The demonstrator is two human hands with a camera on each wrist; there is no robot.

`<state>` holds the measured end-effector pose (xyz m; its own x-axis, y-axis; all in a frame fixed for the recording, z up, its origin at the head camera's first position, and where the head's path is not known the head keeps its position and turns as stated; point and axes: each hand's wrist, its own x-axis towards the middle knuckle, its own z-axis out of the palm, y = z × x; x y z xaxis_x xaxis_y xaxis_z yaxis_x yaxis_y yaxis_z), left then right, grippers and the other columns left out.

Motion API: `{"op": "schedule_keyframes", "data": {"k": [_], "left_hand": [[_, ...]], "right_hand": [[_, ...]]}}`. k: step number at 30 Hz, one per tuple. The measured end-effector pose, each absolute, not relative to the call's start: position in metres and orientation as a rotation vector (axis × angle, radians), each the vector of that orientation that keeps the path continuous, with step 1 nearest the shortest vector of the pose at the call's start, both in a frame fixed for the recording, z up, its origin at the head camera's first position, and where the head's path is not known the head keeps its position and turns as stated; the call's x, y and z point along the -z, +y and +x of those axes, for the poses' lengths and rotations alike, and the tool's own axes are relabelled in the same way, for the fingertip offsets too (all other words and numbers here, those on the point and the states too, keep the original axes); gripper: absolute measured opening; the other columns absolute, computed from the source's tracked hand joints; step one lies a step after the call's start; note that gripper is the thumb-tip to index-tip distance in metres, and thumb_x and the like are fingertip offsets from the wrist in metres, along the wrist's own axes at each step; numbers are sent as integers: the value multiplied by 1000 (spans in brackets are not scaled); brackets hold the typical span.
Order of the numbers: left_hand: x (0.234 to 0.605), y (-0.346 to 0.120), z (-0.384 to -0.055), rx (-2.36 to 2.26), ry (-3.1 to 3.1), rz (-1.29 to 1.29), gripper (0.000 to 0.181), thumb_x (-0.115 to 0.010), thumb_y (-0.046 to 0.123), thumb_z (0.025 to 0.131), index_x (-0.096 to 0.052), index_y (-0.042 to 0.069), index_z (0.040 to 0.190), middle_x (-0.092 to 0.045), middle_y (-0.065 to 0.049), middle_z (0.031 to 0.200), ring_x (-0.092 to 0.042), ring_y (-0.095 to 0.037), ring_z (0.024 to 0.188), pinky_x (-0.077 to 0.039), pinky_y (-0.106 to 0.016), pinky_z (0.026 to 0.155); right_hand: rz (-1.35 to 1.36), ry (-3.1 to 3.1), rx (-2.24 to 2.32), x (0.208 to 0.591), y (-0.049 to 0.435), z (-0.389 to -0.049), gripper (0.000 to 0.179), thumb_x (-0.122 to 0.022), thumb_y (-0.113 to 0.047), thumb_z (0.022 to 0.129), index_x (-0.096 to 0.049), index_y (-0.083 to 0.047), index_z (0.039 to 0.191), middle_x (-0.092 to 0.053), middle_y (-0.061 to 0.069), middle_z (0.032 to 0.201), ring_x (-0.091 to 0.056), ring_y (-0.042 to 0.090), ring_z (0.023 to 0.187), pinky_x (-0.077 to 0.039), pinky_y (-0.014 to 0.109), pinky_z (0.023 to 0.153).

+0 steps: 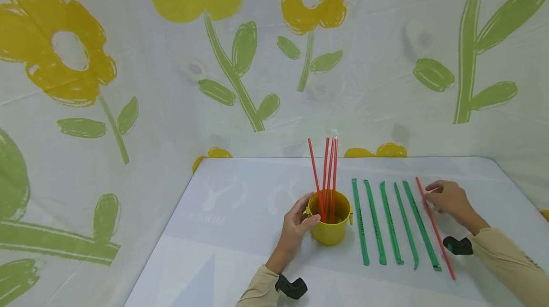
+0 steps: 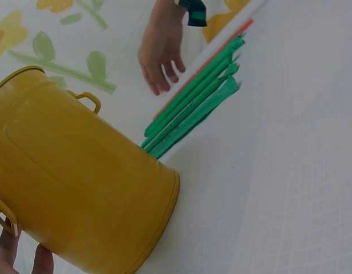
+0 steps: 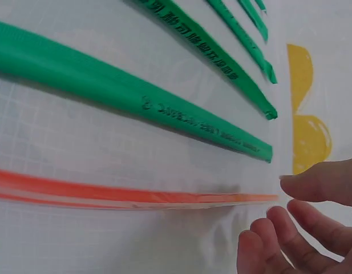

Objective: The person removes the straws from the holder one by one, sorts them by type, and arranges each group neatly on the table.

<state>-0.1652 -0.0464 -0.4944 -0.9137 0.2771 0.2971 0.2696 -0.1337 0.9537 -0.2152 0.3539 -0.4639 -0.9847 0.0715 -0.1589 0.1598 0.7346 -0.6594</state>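
Note:
My left hand (image 1: 295, 225) holds a small yellow bucket (image 1: 328, 234) at its left side, thumb near the rim and fingers by a side handle. Several red straws (image 1: 315, 164) stand upright in the bucket, with clear wrapping showing at the top of one. At the right, my right hand (image 1: 451, 200) hovers beside the upper end of a single red straw (image 1: 438, 233) on the table. In the right wrist view its thumb and fingertips are apart, with nothing between them. That straw (image 3: 107, 194) has a clear strip along one edge.
Several slim green paper packets (image 1: 361, 223) with dark print lie in a row between the bucket and the single straw. The white table (image 1: 206, 254) meets a fabric backdrop (image 1: 364, 116) with yellow flowers and green leaves.

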Motion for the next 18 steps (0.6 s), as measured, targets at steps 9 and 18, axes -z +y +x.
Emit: {"op": "schedule_keyframes", "data": {"k": [9,18], "left_hand": [[494,-46,-166,-2277,2047,667,55,-58,20,92,-40,9,143,-46,2,141,-44,-20,126,-37,-41,101],[494,-47,-164,-2279,2053,685,53,-58,19,93,-41,16,143,-45,2,142,-44,-21,126,-38,-39,100]], "right_hand": [[160,2865,1163,461,354,-218,47,-60,-22,89,-49,16,116,-57,34,104,-61,29,76,-53,36,58],[101,2909,1219,483,366,-236,61,-56,-45,91,-50,7,121,-55,30,112,-62,31,83,-53,28,56]]}}
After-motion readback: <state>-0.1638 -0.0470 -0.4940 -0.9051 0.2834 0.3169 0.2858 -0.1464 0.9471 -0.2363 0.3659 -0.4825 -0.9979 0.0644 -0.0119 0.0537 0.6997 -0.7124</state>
